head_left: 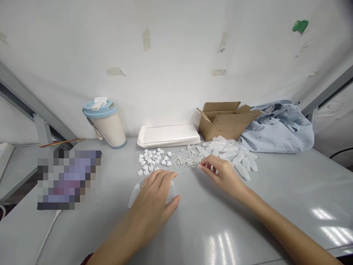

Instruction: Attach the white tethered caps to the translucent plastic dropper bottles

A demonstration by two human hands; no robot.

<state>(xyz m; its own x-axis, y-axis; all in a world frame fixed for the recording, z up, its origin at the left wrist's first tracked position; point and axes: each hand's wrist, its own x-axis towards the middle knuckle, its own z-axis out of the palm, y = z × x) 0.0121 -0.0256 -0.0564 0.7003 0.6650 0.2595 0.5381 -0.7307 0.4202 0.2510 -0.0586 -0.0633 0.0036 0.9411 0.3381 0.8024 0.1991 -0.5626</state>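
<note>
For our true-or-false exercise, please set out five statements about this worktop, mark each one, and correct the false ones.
1. The right hand is nearer the heap of translucent pieces than the left hand is. True.
2. The small white pieces lie to the right of the cords. False: the small white pieces lie to the left of the cords.
3. The cup has a blue lid. True.
4. The cardboard box is taped shut. False: the cardboard box stands with its flaps open.
5. The blue cloth lies beside the box, on its right. True.
</note>
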